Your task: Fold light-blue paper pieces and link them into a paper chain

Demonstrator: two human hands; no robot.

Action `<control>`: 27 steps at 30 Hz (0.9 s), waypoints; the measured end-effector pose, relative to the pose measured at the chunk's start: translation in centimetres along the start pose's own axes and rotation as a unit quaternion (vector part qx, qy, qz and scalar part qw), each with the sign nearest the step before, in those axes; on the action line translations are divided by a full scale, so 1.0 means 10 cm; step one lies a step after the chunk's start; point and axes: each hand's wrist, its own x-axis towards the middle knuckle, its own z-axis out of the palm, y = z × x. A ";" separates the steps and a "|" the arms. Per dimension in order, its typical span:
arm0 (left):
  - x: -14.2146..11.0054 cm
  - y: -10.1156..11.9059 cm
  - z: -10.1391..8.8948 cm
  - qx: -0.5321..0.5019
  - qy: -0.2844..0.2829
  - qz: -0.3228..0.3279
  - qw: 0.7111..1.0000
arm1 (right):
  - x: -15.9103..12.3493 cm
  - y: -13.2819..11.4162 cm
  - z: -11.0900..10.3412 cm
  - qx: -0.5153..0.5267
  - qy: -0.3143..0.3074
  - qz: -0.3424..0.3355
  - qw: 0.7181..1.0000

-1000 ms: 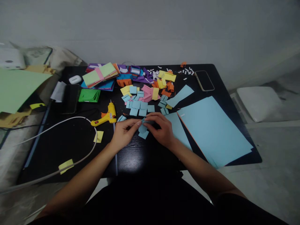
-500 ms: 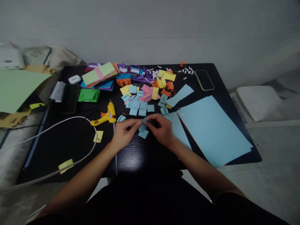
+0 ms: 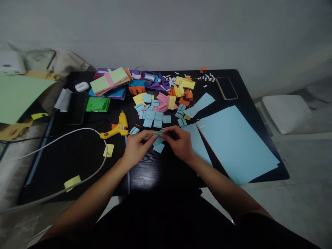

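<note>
Between their fingertips, my left hand (image 3: 137,147) and my right hand (image 3: 181,143) pinch a small piece of light blue paper (image 3: 158,132). Both hands are closed, and the fingers cover part of the piece. Just below them on the table lies a light blue paper square (image 3: 159,148). Beyond my fingertips sit several light blue paper squares (image 3: 158,123), some of them folded. To the left of my left hand rests a yellow glue gun (image 3: 118,127). Close by my right forearm is a light blue sheet (image 3: 195,140).
Large light blue sheets (image 3: 236,145) cover the right side of the black table (image 3: 145,178). A phone (image 3: 227,88) lies at the back right. Colored paper stacks (image 3: 110,82) and scraps line the back. A white cable (image 3: 106,152) loops across the left, near yellow paper pieces (image 3: 72,182).
The blue paper between my fingertips has tilted flatter, and my fingers have shifted slightly on it. The things on the table stay where they were.
</note>
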 end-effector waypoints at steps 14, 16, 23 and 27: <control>0.01 -0.06 -0.04 0.043 -0.019 0.027 0.999 | 0.07 0.03 -0.04 0.044 -0.055 0.092 0.993; 0.01 -0.07 -0.04 0.034 -0.022 0.020 0.999 | 0.06 0.05 -0.03 0.049 -0.049 0.089 0.994; 0.04 -0.06 -0.05 0.003 -0.039 -0.011 0.999 | 0.04 0.09 -0.01 0.060 -0.027 0.074 0.995; 0.05 -0.07 -0.05 -0.032 -0.040 -0.017 0.999 | 0.03 0.08 0.00 0.070 -0.029 0.078 0.994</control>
